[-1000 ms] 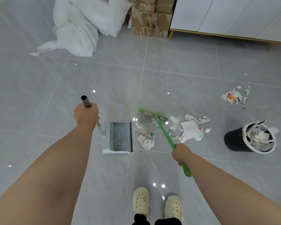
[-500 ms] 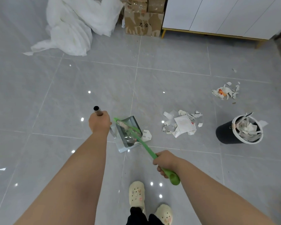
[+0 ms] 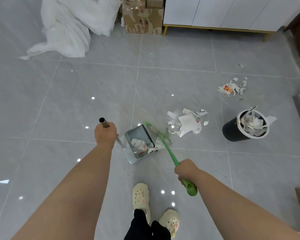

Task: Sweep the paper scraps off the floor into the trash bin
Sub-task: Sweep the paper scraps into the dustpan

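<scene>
On the grey floor [image 3: 76, 101], the left hand [image 3: 105, 135] grips the metal handle [image 3: 104, 122] of a dustpan [image 3: 139, 134] holding a few paper scraps [image 3: 140, 144], while the right hand [image 3: 186, 170], curled round a green broom [image 3: 170, 155], sets its head at the pan's lip. 2 more piles [image 3: 187, 122] lie further right; short strokes, lip pressed flat, should serve best. Far right, the trash bin [image 3: 232, 132] stands heaped with paper.

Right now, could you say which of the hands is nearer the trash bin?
Right. The right hand, gripping the broom, is left of the trash bin; the left hand, on the dustpan pole, farther left.
</scene>
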The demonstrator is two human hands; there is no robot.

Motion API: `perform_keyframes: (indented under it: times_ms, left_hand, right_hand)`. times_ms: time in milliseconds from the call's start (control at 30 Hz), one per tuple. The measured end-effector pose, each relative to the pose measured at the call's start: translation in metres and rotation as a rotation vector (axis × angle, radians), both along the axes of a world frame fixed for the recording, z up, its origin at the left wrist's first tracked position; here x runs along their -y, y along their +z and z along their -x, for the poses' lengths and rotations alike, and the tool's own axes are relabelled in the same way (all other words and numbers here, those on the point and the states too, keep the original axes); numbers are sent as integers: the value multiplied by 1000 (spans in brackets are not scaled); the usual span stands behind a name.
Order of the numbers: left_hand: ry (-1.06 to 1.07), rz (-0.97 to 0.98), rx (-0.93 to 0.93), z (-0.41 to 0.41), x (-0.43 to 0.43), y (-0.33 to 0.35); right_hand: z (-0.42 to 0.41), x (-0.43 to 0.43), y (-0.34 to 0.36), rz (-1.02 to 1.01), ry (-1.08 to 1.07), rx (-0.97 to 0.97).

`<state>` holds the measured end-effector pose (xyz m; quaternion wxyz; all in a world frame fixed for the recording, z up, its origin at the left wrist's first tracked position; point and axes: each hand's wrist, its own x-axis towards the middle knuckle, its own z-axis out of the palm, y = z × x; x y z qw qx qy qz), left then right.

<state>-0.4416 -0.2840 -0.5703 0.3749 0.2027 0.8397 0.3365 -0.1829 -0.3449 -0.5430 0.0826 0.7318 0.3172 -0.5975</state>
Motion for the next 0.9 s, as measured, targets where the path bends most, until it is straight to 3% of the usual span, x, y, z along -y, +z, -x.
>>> perform_keyframes:
  times_ms: [233, 500, 633, 767, 900]
  left_hand:
    - [34, 35, -24, -9, 6, -2]
    - [145, 22, -89, -4, 25, -5]
    - [151, 64, -70, 14, 31, -13]
    - [35, 117, -59, 23, 31, -10]
    - [-43, 137, -67, 25, 31, -5]
  right_hand:
    - [-38, 5, 29, 22, -45, -173]
    - [-42, -30, 8, -208, 128, -56]
    - [-21, -38, -20, -90, 172, -28]
    - [-22, -17, -16, 52, 41, -209]
    - [-42, 2, 7, -6, 33, -243]
